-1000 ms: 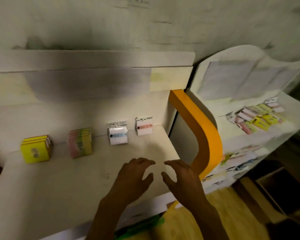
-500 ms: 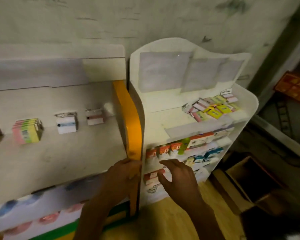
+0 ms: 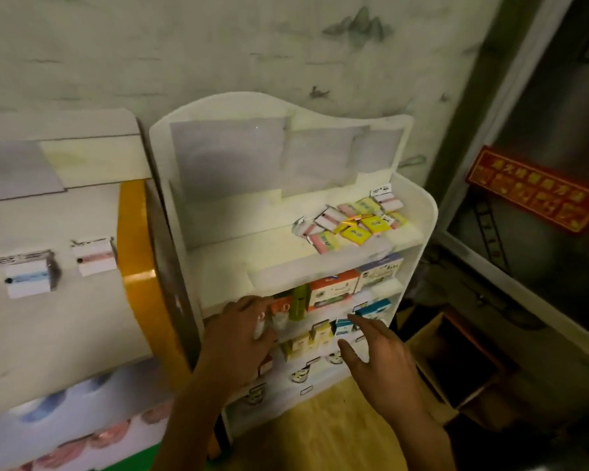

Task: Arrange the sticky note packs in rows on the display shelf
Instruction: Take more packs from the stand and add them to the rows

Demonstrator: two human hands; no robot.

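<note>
The scene is dim and warm-toned, with a greenish-yellow cast over the pale patterned wall (image 3: 218, 45). The brightest area is the top tier of the white wooden display shelf (image 3: 419, 212), lit from above; a small glint of glare sits on the scattered pink and yellow sticky note packs (image 3: 354, 222). The lower right corner falls into deep shadow. Detail is soft and smeared throughout, most on the left. Straight edges bow near the frame borders from wide-angle distortion.
</note>
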